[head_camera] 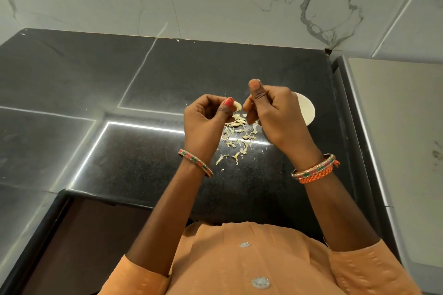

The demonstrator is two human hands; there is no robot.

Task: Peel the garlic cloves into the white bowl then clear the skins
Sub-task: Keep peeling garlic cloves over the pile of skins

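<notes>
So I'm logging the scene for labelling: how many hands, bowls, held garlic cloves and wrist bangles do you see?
Hands: 2, left hand and right hand
White bowl: 1, partly hidden
Garlic clove held: 1
Bangles: 3, left bangle, right bangle, orange bangle
Total: 7
Skins too scattered to count.

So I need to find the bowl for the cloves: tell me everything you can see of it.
The white bowl is round and smooth, plastic or ceramic by its look. It stands upright on the black counter, right of the scattered garlic skins. The right hand hides most of it; only its right rim and some inner wall show. Its contents cannot be seen.
</notes>
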